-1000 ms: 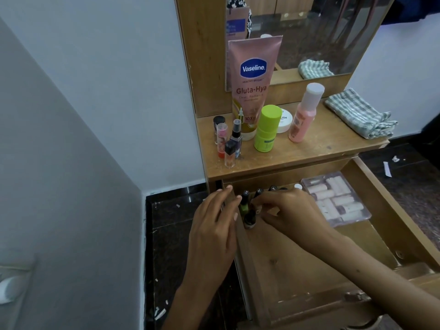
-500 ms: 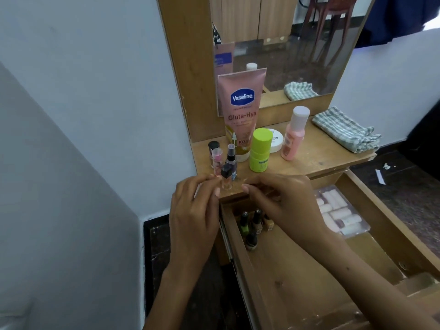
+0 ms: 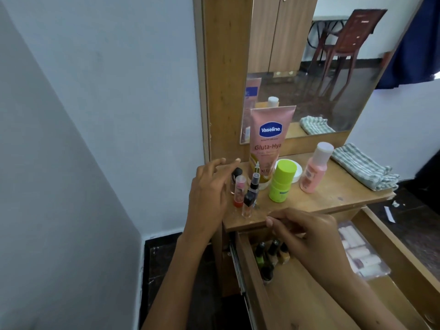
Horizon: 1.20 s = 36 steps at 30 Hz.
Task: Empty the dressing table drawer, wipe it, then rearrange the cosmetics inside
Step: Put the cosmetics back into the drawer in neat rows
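The wooden drawer [image 3: 307, 296] stands pulled out under the dressing table top [image 3: 321, 198]. Several nail polish bottles [image 3: 269, 253] stand in its back left corner, and a clear box of small tubes [image 3: 364, 256] lies at its back right. My left hand [image 3: 209, 191] hovers with fingers spread beside a cluster of small bottles: a red-pink tube [image 3: 238, 191], a spray vial [image 3: 254, 186] and a black-capped vial [image 3: 247, 206]. My right hand [image 3: 307, 236] hangs over the drawer's back with fingers loosely curled at the top's front edge; nothing shows in it.
A pink Vaseline tube [image 3: 270, 144], a green bottle [image 3: 281, 182], a white jar [image 3: 298, 172] and a pink bottle [image 3: 315, 167] stand before the mirror [image 3: 309, 67]. A folded striped cloth [image 3: 364, 170] lies at the right. A wall is close on the left.
Both hands rose from the nail polish bottles in the drawer to the table top. My left hand spread beside the small bottles. The view tilted upward.
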Motion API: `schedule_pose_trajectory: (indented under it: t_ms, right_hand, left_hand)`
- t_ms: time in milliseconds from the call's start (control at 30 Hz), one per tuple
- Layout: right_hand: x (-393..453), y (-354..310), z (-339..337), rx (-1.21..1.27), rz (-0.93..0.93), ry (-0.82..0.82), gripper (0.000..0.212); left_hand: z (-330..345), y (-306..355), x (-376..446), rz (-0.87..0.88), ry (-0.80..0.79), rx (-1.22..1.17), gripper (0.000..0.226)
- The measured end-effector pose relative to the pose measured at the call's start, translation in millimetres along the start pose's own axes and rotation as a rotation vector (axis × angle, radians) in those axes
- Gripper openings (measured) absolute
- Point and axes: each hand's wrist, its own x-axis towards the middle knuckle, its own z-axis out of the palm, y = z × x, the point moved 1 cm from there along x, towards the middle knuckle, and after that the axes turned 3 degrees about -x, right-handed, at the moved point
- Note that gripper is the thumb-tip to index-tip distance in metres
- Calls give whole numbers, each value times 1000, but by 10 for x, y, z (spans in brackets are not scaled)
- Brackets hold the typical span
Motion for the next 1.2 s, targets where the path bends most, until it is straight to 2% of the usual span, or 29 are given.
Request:
schedule_pose_trajectory:
  t_ms: [233, 333, 467, 567, 633, 700, 833, 933, 1100, 1200]
  right_hand:
    - [-33, 54, -16, 1, 24, -7, 6]
    - [-44, 58, -36, 0, 27, -17, 10]
    - [-81, 60, -55, -11, 17, -26, 11]
    - [-117, 45, -82, 23, 1, -27, 14]
    - [-158, 31, -80, 64, -10, -39, 13]
    - [-200, 11, -58, 130, -13, -80, 15]
    - [-270, -66, -3, 250, -1, -237, 32]
    - [-333, -77, 8, 280, 17, -289, 34]
    - [-445, 139, -121, 171, 136, -315, 31]
    - [-476, 380, -198, 58, 250, -356, 27]
  left_hand:
    - [32, -70, 67, 30, -33, 11, 34]
    - [26, -87, 17, -49, -28, -1, 29]
    - [-66, -62, -180, -134, 86, -62, 26]
    - [-236, 0, -453, -124, 205, -67, 23]
    - [-335, 79, -663, -123, 224, -69, 22]
    - [-374, 196, -841, -139, 190, -83, 23]
    - [-259, 472, -1085, -109, 57, -171, 23]
    - [-125, 638, -1156, -72, -47, -299, 23]
    - [23, 698, -1152, -14, -148, -262, 28]
    - [40, 637, -1175, -53, -111, -224, 26]
